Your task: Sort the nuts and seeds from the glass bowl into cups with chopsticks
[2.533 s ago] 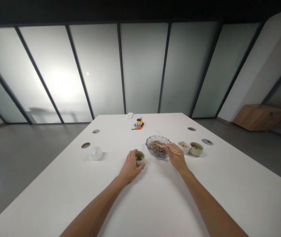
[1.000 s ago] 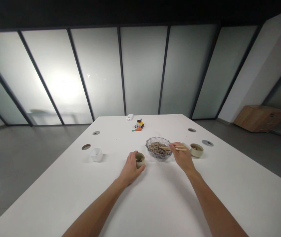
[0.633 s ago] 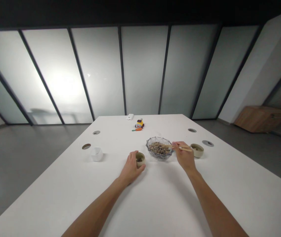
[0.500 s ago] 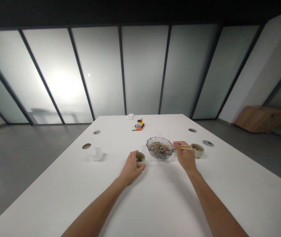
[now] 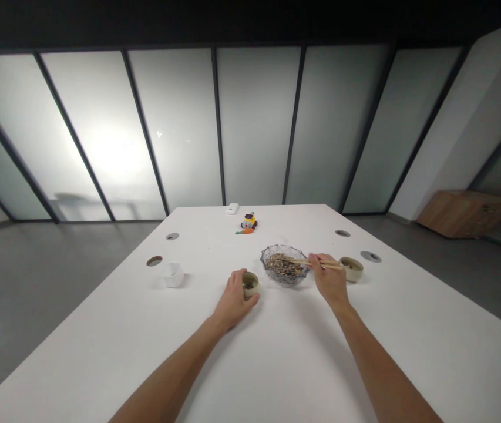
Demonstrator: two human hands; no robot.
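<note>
My left hand (image 5: 235, 299) is wrapped round the left side of a small beige cup (image 5: 252, 288) standing on the table, with a few dark seeds at its bottom. My right hand (image 5: 329, 281) grips a pair of wooden chopsticks (image 5: 332, 265). Their tips reach among the sunflower seeds (image 5: 282, 265) heaped in a clear faceted glass bowl (image 5: 288, 282); whether a seed is pinched between them is too small to tell. Just right of my right hand sits a second beige cup (image 5: 354, 271), partly covered by the hand, with some seeds inside.
A white translucent container (image 5: 172, 275) stands on the white table (image 5: 250, 364) at the left. Farther back lie an orange toy carrot (image 5: 245, 231), a yellow toy vehicle (image 5: 249, 221) and a white object (image 5: 232, 208). Round holes, one being (image 5: 154, 261), pierce the tabletop near both sides.
Almost nothing differs. The right hand and the chopsticks have shifted very slightly, with the tips still in the bowl; the left hand stays on its cup.
</note>
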